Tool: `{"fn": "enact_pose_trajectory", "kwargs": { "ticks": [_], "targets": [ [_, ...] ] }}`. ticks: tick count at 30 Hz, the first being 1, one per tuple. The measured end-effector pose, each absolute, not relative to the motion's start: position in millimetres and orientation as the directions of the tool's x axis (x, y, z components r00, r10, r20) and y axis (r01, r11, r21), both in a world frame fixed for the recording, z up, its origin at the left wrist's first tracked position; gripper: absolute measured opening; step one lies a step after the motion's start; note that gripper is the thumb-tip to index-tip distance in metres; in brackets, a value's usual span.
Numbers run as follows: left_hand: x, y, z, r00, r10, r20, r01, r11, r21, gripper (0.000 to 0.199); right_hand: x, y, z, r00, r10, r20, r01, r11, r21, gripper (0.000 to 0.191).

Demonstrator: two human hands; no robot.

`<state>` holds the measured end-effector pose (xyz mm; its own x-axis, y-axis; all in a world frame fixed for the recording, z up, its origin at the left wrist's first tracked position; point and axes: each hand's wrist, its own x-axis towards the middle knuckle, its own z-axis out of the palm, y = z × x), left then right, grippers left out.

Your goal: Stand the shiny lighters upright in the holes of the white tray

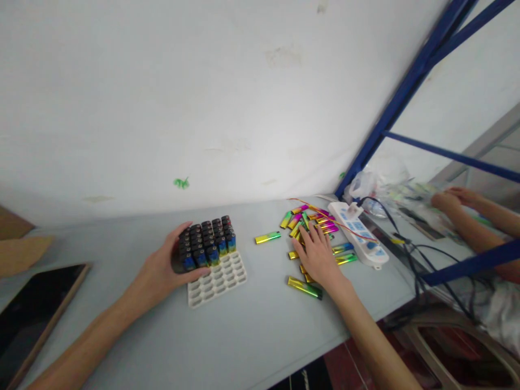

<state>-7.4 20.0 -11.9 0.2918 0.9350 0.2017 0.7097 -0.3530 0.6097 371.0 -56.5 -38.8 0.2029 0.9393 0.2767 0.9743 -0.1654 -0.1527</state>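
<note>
My left hand [173, 259] is wrapped round the left side of a block of upright lighters [206, 241], thumb along the front and fingers behind. These lighters have black tops and shiny blue-yellow bodies. They stand in rows in the back part of a white tray [217, 281] with oval holes; its front rows of holes are bare. On the right, my right hand [319, 254] rests over a loose pile of shiny lighters [298, 219] in yellow, green, pink and blue, fingers stretched out. What lies under its palm is hidden. A single yellow-green lighter [268, 238] lies between tray and pile.
A white power strip [359, 234] with cables sits right of the pile. Beyond the blue metal frame [400, 103], another person's hands [450, 199] are among plastic bags. A dark flat-screened device [36, 309] and cardboard [24, 254] are at the left. The wall runs behind.
</note>
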Motion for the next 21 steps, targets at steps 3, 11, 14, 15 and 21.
{"fn": "enact_pose_trajectory", "kwargs": {
  "ticks": [3, 11, 14, 15, 21],
  "targets": [
    [-9, 26, -9, 0.297, 0.933, 0.205, 0.709, -0.359, 0.607, 0.109, 363, -55, -27, 0.157, 0.935, 0.317, 0.966, -0.079, -0.246, 0.053],
    [-13, 35, -8, 0.346, 0.923, 0.165, 0.678, -0.368, 0.636, 0.114, 413, -121, 16, 0.035, 0.886, 0.463, 0.907, 0.167, -0.387, 0.024],
    [-12, 33, -10, 0.334, 0.928, 0.166, 0.671, -0.358, 0.649, 0.119, 426, -148, 1, -0.091, 0.932, 0.351, 0.904, 0.225, -0.362, 0.020],
    [-11, 33, -11, 0.335, 0.927, 0.170, 0.666, -0.361, 0.653, 0.120, 427, -153, -6, -0.100, 0.938, 0.331, 0.909, 0.222, -0.352, 0.021],
    [-11, 27, -7, 0.376, 0.884, 0.278, 0.578, -0.458, 0.675, 0.119, 425, -157, -11, -0.079, 0.942, 0.326, 0.927, 0.190, -0.325, 0.022]
  ]
}}
